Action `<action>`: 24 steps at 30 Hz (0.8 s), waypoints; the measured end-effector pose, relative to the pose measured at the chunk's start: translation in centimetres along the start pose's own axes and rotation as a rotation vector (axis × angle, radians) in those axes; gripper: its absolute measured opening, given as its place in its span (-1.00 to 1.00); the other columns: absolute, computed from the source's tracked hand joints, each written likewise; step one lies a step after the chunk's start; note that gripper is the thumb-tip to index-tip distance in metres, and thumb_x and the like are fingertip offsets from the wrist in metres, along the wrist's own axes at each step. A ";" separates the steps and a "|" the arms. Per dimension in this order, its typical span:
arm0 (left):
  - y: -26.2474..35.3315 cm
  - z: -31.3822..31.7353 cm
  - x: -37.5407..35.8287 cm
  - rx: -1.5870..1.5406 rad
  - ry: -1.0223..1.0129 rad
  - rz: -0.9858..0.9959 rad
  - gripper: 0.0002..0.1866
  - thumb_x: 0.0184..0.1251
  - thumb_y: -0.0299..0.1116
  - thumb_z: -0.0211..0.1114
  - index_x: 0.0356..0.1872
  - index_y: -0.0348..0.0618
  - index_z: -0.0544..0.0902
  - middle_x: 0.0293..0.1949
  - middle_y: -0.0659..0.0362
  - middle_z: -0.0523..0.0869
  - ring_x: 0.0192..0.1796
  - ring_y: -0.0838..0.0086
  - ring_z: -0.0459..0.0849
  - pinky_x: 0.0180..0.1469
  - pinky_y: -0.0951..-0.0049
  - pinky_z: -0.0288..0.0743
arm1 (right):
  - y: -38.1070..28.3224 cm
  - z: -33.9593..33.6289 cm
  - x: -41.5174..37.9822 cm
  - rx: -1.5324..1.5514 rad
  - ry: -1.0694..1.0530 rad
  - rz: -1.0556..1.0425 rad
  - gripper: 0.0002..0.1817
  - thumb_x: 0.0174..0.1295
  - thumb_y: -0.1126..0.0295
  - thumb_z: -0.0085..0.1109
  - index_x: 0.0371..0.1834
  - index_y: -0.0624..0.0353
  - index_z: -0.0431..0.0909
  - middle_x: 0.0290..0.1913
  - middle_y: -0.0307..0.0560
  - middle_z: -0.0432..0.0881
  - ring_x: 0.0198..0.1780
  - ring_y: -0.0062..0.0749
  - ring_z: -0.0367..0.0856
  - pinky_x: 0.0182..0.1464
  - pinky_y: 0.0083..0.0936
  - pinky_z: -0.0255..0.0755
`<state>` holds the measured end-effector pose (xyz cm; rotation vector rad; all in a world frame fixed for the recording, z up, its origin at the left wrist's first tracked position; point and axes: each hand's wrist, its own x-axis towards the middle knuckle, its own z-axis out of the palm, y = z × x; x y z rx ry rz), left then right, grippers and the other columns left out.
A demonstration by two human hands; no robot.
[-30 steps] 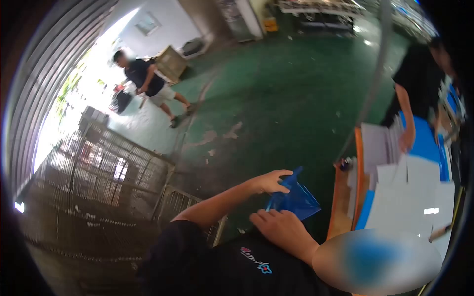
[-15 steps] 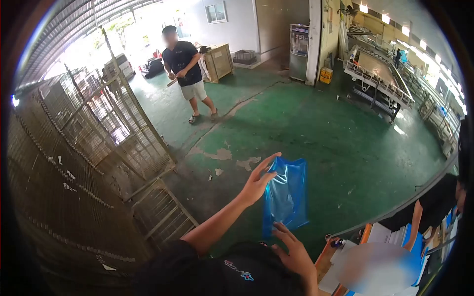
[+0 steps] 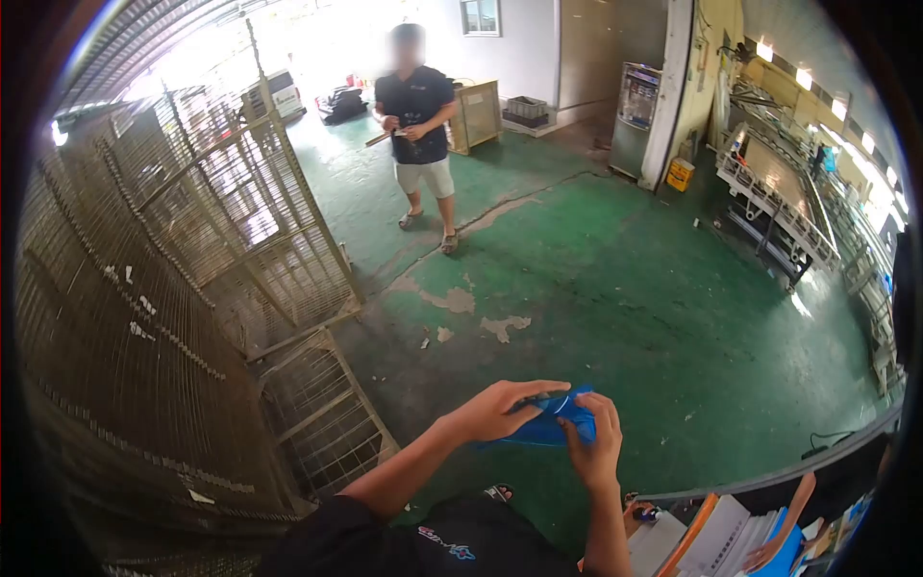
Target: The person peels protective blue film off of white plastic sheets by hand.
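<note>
A piece of translucent, shiny blue plastic film (image 3: 538, 430) is bunched up in front of me, above the green floor. My left hand (image 3: 505, 409) grips its upper left part, the fingers stretched along the top edge. On the other side, my right hand (image 3: 598, 438) pinches the film between thumb and fingers. The two hands are close together, and the film sags below them with part of it hidden behind my fingers.
A person (image 3: 418, 115) in a dark shirt stands ahead, holding a thin strip. Wire rack panels (image 3: 231, 192) line the left. At lower right, another person's arm (image 3: 790, 519) reaches over stacked flat items (image 3: 716, 539). A long bench (image 3: 774, 178) stands at far right.
My right hand has risen to the film's upper edge beside my left. The film, hanging spread out before, is now gathered and lower in view. The person ahead appears farther right.
</note>
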<state>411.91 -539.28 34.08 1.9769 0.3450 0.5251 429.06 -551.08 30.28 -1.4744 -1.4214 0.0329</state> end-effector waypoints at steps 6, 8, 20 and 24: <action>-1.6 1.0 -2.1 0.091 0.013 -0.100 -0.47 0.15 -0.60 0.14 0.22 -0.06 0.52 -0.02 -0.03 0.67 -0.07 0.09 0.66 0.02 0.25 0.49 | 2.0 -1.4 -1.3 -0.004 -0.037 0.056 -0.69 -0.05 0.63 0.29 -0.20 0.16 0.51 -0.17 -0.02 0.62 -0.11 -0.10 0.59 -0.05 -0.29 0.44; -1.7 1.4 -2.5 0.150 -0.006 -0.137 -0.49 0.16 -0.59 0.15 0.20 -0.07 0.53 -0.04 -0.02 0.68 -0.09 0.06 0.66 0.01 0.26 0.50 | 2.0 -2.6 -1.2 -0.053 -0.091 0.028 -0.73 -0.04 0.58 0.32 -0.25 0.15 0.52 -0.25 -0.08 0.64 -0.19 -0.15 0.61 -0.14 -0.34 0.45; -0.3 8.0 -1.5 0.116 0.214 0.094 -0.38 0.17 -0.42 0.36 0.31 -0.08 0.41 0.05 0.05 0.64 0.08 0.27 0.62 0.18 0.31 0.45 | -0.4 -6.2 1.4 -0.185 -0.418 -0.032 -0.64 0.15 0.05 0.27 -0.43 0.16 0.58 -0.57 -0.11 0.59 -0.56 -0.19 0.57 -0.50 -0.40 0.38; 0.4 10.5 -0.9 -0.147 0.166 -0.118 -0.37 0.23 -0.38 0.36 0.35 -0.07 0.37 0.17 0.05 0.56 0.13 0.29 0.59 0.18 0.33 0.45 | 0.3 -6.1 1.1 -0.251 -0.396 0.066 -0.61 0.29 0.01 0.14 -0.34 0.17 0.61 -0.58 -0.12 0.60 -0.54 -0.11 0.60 -0.48 -0.38 0.41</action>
